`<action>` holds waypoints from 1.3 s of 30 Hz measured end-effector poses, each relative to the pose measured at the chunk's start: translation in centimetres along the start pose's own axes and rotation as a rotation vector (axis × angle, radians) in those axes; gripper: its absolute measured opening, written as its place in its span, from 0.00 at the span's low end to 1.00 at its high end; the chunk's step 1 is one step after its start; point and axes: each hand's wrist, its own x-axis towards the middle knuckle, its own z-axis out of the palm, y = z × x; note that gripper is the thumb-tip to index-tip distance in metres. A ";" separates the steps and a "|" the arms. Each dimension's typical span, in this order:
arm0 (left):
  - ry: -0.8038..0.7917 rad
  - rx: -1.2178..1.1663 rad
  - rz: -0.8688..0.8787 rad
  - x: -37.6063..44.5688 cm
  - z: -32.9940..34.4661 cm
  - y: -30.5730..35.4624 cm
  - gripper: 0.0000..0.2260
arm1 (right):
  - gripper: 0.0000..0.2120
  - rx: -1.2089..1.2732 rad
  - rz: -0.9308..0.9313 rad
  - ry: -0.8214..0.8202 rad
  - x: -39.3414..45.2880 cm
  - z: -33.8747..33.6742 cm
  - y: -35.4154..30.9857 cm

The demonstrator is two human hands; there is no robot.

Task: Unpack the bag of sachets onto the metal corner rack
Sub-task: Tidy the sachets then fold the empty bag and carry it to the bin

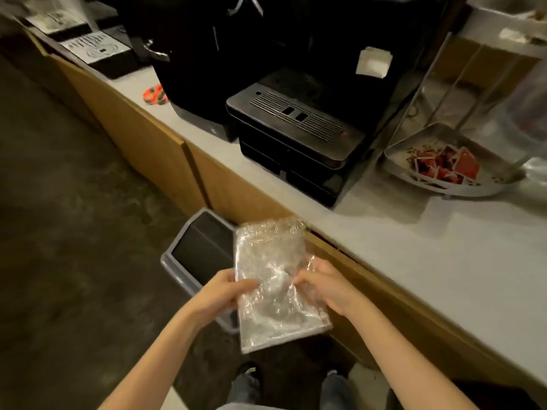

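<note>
The clear plastic bag [275,285] is being held upright between both hands, out in front of the person and clear of the counter [414,232], seemingly so its mouth can be worked open or the plastic flattened. It is looking nearly flat and see-through; whether any sachets are left inside I cannot tell. The left hand [222,291] is pinching the bag's left edge, thumb across the front face. The right hand [328,287] is gripping the right edge, fingers curled into the crinkled film.

Directly beneath and just beyond the hands a grey bin [189,261] is standing on the floor against the counter front, so the bag is hanging above it, perhaps ready for dropping.

Far ahead and to the right of the right hand, the metal corner rack [450,184] is sitting on the counter, its lowest tray already holding a heap of red sachets [444,165]. Ahead of both hands, a black coffee machine [296,113] is occupying the counter.
</note>
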 end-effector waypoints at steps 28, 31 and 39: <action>0.086 1.673 0.352 11.1 -23.0 -9.4 0.28 | 0.19 -0.938 -0.175 -0.010 21.1 16.9 6.9; 0.101 1.723 0.292 12.6 -23.2 -10.7 0.22 | 0.22 -1.136 -0.169 -0.050 22.4 18.0 9.7; 0.026 1.607 0.214 18.0 -21.4 -12.6 0.19 | 0.20 -0.750 0.182 -0.028 24.8 19.3 12.4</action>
